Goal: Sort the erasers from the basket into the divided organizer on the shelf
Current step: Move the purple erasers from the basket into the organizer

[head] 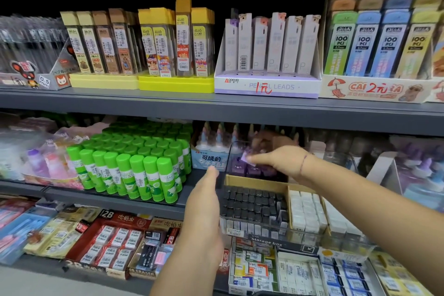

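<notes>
Eraser (246,158): small, purple, pinched in the right grip above the rear compartment of the organizer (230,151) on the shelf (144,103). From the left: green glue sticks (134,163); left grip (204,202), wide, fingers straight, holding nothing, just beside the organizer's left wall; black erasers (252,202) in the front compartment, purple erasers (252,171) behind them; white erasers (305,209) in the next compartment; right grip (281,163), reaching in from the right.
</notes>
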`<state>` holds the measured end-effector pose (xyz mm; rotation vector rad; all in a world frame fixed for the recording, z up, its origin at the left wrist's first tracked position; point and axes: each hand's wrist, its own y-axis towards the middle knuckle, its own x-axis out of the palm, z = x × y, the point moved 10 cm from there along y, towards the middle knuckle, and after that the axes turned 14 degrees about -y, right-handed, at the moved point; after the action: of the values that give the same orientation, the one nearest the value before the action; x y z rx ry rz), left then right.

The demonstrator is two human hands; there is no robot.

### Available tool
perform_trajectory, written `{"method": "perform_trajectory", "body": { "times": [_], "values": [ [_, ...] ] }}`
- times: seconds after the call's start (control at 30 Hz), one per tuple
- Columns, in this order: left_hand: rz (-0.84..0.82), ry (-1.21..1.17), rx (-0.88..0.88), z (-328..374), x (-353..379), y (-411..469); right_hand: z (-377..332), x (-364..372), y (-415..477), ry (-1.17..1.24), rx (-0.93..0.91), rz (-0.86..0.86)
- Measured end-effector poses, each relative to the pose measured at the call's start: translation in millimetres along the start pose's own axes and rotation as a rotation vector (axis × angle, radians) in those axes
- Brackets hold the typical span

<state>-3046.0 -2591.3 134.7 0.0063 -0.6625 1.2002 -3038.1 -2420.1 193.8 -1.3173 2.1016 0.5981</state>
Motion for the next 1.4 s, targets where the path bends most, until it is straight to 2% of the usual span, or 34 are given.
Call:
{"method": "perform_trajectory", "body": {
  "times": [0.07, 0.13, 0.33, 0.5, 0.73, 0.87, 0.93, 1.1, 1.17, 1.23, 1.33, 1.4],
  "values": [
    [0.026, 0.076, -0.073, -9, -3, -2, 13, -5, 13, -0.246, 0.043, 0.090],
    [0.016, 0.088, -0.152, -19, 0, -4, 16, 9, 23, -0.393, 0.004, 0.053],
    [-0.015, 0.057, -0.212, -22, 5, -9, 21, 48, 28, -0.548, -0.073, -0.121],
    [-0.007, 0.044, -0.220, -23, 1, -4, 26, 49, 30, -0.497, -0.029, -0.192],
    [-0.013, 0.048, -0.204, -29, -6, 8, 29, 42, 27, -0.258, 0.022, -0.170],
    [0.015, 0.073, -0.159, -31, -15, 18, 21, 33, 14, -0.340, -0.027, -0.138],
    [0.046, 0.092, -0.129, -34, -21, 17, 13, 19, 1, -0.406, -0.067, -0.058],
    [0.133, 0.231, -0.012, -49, -42, 7, 3, -19, -77, 0.090, -0.170, 0.120],
    [0.111, 0.345, 0.020, -71, -50, 1, 22, -11, -119, 0.265, -0.152, 0.044],
    [0.076, 0.545, 0.060, -95, -58, -11, 64, 22, -153, 0.297, -0.055, -0.115],
    [-0.087, 1.005, 0.067, -158, -74, -30, 168, 110, -218, 0.136, 0.168, -0.432],
    [-0.204, 1.227, 0.038, -205, -93, -47, 235, 165, -267, -0.046, 0.257, -0.616]
  ]
}}
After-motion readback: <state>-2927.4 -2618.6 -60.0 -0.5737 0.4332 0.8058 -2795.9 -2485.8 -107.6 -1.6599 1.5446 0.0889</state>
